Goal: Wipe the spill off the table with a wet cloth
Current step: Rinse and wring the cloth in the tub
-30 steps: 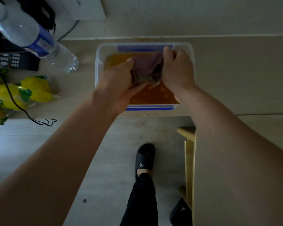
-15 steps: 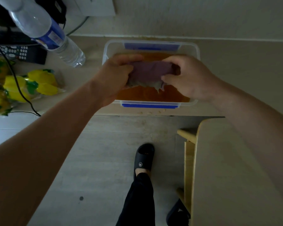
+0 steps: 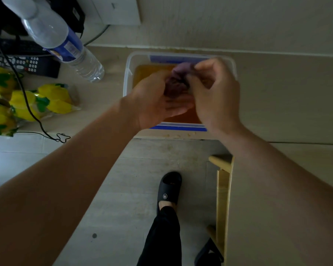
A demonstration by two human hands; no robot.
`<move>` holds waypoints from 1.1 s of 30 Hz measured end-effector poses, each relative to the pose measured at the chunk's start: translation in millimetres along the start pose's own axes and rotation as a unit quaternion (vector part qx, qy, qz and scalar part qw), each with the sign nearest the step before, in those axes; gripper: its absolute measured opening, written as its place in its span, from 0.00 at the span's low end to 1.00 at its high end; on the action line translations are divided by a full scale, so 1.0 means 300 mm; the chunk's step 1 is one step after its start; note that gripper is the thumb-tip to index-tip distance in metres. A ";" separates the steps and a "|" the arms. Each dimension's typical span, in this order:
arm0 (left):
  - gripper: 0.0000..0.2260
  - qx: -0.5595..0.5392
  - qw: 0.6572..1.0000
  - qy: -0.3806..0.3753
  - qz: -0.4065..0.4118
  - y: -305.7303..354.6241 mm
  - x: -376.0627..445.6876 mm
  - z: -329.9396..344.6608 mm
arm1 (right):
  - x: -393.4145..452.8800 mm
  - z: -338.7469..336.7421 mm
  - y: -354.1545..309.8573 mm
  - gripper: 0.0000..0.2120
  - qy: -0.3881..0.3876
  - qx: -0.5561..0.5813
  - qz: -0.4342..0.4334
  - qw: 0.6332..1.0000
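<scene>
A bunched purple cloth is held over a clear plastic container with blue clips, filled with orange-brown liquid. My left hand lies palm up beneath the cloth, with its thumb over the cloth's left side. From the right, my right hand pinches the cloth's upper end with curled fingers. The container stands on a beige surface near its front edge. No spill can be made out in this view.
A water bottle leans at the upper left beside a remote control. Yellow packets and a black cable lie on the left. A wooden furniture frame stands at the lower right, near my black slipper.
The cloth, stretched between both hands before, is now bunched up. My hands have come close together and my left palm has turned upward.
</scene>
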State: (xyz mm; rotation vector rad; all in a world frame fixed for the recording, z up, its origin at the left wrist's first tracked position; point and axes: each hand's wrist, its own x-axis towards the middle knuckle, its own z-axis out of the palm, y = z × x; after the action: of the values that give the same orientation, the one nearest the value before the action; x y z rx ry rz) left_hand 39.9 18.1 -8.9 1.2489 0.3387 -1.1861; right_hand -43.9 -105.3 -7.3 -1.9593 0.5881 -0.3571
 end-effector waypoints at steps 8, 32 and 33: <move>0.13 -0.041 0.997 -0.066 0.009 -0.016 0.010 -0.051 | -0.059 -0.071 0.059 0.23 -0.059 -0.102 -0.116 0.986; 0.12 0.729 0.660 -0.049 0.175 0.086 0.070 -0.015 | 0.181 -0.090 -0.006 0.23 -0.339 -0.468 -0.239 0.780; 0.07 0.713 0.672 -0.044 0.194 0.087 0.054 -0.005 | 0.184 -0.094 -0.016 0.21 -0.339 -0.469 -0.231 0.782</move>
State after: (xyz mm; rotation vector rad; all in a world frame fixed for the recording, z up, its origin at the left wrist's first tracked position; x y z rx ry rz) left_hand 68.8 7.6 -7.6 2.3870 -1.1659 -1.0235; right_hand -10.3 -154.8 9.1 -2.9612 -0.3000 0.4737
